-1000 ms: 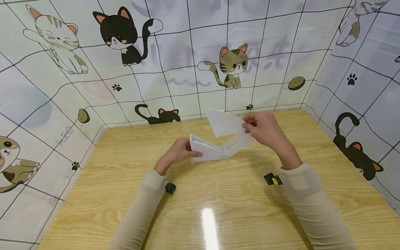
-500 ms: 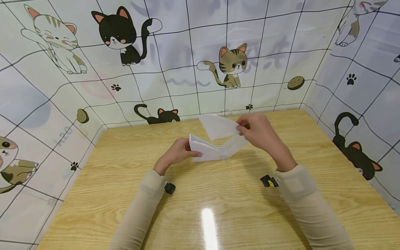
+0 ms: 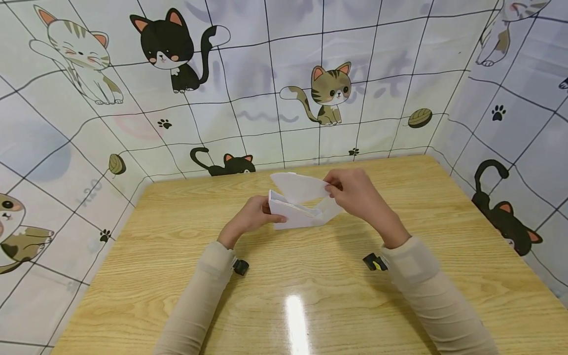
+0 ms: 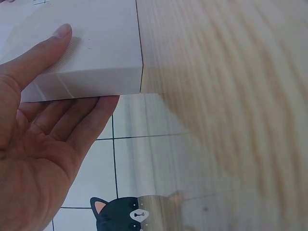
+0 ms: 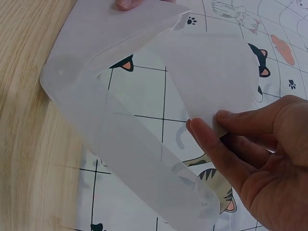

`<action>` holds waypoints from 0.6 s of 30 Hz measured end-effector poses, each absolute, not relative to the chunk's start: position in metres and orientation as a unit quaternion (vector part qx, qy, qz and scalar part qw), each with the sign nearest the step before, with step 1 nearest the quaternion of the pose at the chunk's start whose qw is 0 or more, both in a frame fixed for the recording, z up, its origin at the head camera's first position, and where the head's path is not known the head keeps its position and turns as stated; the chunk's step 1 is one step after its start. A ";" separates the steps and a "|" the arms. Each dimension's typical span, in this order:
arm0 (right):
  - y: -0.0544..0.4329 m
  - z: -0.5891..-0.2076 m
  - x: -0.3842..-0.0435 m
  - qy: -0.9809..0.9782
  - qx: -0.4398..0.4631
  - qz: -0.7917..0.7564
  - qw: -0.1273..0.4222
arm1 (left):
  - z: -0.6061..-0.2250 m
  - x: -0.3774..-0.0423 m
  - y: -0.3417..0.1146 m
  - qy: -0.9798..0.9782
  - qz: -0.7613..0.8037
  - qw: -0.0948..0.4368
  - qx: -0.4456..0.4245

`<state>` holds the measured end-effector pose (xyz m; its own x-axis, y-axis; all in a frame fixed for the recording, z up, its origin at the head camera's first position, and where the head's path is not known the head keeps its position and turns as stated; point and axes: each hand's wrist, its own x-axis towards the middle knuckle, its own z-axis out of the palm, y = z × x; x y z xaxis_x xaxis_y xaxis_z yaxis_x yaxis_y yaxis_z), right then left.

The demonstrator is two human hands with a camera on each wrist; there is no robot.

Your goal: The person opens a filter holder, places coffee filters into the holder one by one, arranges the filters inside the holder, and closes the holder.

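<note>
A flat white paper box (image 3: 295, 214) stands on its long edge at the middle of the table, its top gaping. My left hand (image 3: 252, 216) grips its left end, thumb on the near face and fingers behind; the left wrist view shows the box's thick edge (image 4: 91, 83). At the other end, a translucent strip (image 5: 139, 154) slants up and away from the box's corner. Thumb and fingertips of my right hand (image 3: 357, 193) pinch the corner of a white paper flap (image 3: 299, 187), held up behind the box's opening.
The wooden table (image 3: 248, 305) has a bright light reflection near its front. A cloth backdrop (image 3: 248, 118) with printed cats and grid lines rises behind it and at both sides. Small black wrist cameras (image 3: 241, 267) sit at both sleeves.
My right hand has moved left and slightly down, carrying the white paper flap closer over the box's opening. The left hand and the box have stayed in place.
</note>
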<state>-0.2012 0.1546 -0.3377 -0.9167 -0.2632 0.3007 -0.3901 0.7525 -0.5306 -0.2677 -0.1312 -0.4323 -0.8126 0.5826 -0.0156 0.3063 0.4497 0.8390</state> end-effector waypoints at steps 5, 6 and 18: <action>0.150 -0.342 -0.202 -0.930 0.186 0.298 0.109 | -0.433 -0.267 -0.132 0.837 0.451 0.150 0.271; 0.149 -0.343 -0.202 -0.930 0.188 0.296 0.111 | -0.433 -0.267 -0.132 0.838 0.450 0.150 0.271; 0.141 -0.352 -0.204 -0.920 0.204 0.316 0.110 | -0.431 -0.267 -0.131 0.837 0.450 0.150 0.273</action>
<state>-0.2039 0.1413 -0.3523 -0.8928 -0.3062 0.3305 -0.4446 0.7174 -0.5364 -0.2671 -0.1309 -0.4312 -0.8057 0.5923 -0.0055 0.3225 0.4464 0.8347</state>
